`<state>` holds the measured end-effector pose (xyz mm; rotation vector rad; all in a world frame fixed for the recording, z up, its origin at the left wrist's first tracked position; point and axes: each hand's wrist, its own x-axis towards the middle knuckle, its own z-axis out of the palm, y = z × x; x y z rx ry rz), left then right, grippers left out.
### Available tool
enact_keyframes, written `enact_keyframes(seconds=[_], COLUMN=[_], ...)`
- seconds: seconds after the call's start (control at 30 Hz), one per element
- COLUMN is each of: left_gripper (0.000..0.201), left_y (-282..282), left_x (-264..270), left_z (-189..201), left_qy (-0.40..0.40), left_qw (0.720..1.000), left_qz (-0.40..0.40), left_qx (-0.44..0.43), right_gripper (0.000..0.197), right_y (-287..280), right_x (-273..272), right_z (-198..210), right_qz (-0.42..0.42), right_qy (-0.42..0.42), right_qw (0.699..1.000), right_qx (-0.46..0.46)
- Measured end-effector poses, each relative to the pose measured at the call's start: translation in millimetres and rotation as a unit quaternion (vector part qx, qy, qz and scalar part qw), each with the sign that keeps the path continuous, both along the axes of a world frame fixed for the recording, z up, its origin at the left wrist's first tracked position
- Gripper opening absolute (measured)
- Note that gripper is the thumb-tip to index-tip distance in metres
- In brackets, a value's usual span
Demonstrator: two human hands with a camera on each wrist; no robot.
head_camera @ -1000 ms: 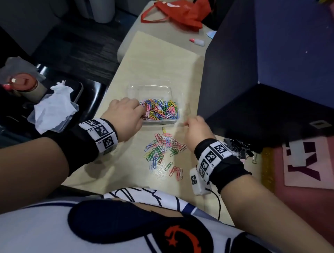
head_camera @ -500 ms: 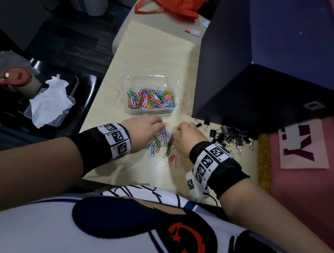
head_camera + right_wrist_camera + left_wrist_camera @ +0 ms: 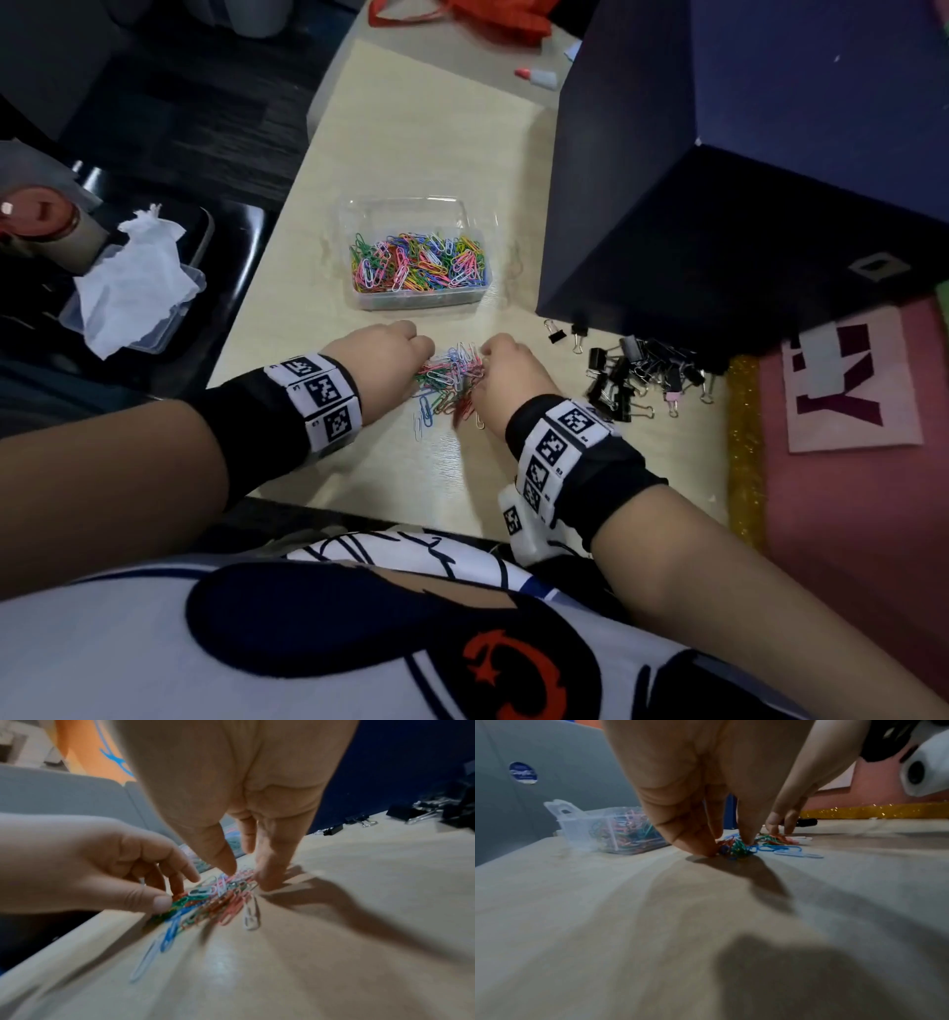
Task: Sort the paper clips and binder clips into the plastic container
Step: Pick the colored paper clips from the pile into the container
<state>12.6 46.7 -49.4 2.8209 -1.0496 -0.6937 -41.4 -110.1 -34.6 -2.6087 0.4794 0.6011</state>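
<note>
— Since a second ago, what has moved?

— Both my hands have come back from the plastic container (image 3: 418, 308) to the loose pile of paper clips (image 3: 452, 380) on the tabletop (image 3: 426, 154), and the pile has been pushed tighter between them.

— Start close. What are the hands doing?

— My left hand (image 3: 382, 362) sits at the left edge of the pile, fingers curled down, thumb and fingertips (image 3: 698, 841) pinching a green and orange tangle of clips against the wood. My right hand (image 3: 506, 383) is at the right edge, fingers bent downward, tips (image 3: 270, 880) touching the pink and red clips. Whether it has actually taken hold of any, I cannot tell; the right wrist view is blurred. A few blue and white clips trail out of the pile toward me.

— And to the side?

— The binder clips (image 3: 642, 375), mostly black with one pink, lie in a heap on the tabletop to my right, near the foot of a dark blue box (image 3: 719, 180). Two small ones lie apart from the heap, closer to the container.

— Farther out?

— The container stands just beyond the pile, clear-walled, its nearer part full of coloured paper clips. Beyond it, at the tabletop's far end, lie a small white bottle with a pink cap (image 3: 539, 77) and a red bag (image 3: 488, 15).
</note>
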Motion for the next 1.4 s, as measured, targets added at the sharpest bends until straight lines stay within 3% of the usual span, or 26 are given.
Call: enact_keyframes(seconds=[0.07, 0.13, 0.17, 0.27, 0.37, 0.57, 0.77, 1.03, 1.2, 1.3, 1.4], left_gripper=[0.052, 0.062, 0.061, 0.038, 0.023, 0.022, 0.025, 0.02, 0.034, 0.034, 0.037], left_y=[5, 10, 10, 11, 10, 9, 11, 15, 15, 17, 15], left_x=[-4, -6, -7, -7, -7, 1, 14, 56, 68, 60, 46], left_z=[0, 1, 1, 2, 3, 4, 21, 46, 45, 36, 27], left_qy=[0.001, -0.002, -0.005, -0.006, -0.003, 0.002, -0.021, -0.062, -0.071, -0.07, -0.095], left_qw=[1.0, 1.0, 0.999, 0.999, 0.998, 0.998, 0.998, 0.981, 0.972, 0.978, 0.986], left_qz=[0.017, 0.019, 0.018, 0.027, 0.033, 0.033, 0.055, 0.14, 0.186, 0.152, 0.073], left_qx=[0.001, 0.021, 0.032, 0.043, 0.049, 0.046, -0.027, -0.121, -0.125, -0.124, -0.117], right_gripper=[0.061, 0.084, 0.086, 0.06, 0.034, 0.023, 0.015, 0.021, 0.043, 0.042, 0.052], right_y=[1, 7, 11, 19, 20, 5, -7, 5, 1, -5, -3], right_x=[2, -1, -3, -4, -1, 12, 35, 81, 89, 85, 81], right_z=[2, 2, 0, -9, -10, -4, 18, 48, 46, 37, 27], right_qz=[0.0, 0.053, 0.09, 0.159, 0.159, 0.102, 0.052, 0.032, 0.033, 0.027, 0.08], right_qy=[0.002, 0.006, 0.003, -0.023, -0.036, -0.013, -0.05, -0.144, -0.117, -0.111, -0.082], right_qw=[1.0, 0.998, 0.996, 0.987, 0.987, 0.995, 0.997, 0.987, 0.992, 0.993, 0.993], right_qx=[0.002, -0.014, -0.019, -0.017, -0.007, 0.004, 0.015, 0.061, 0.033, 0.005, 0.007])
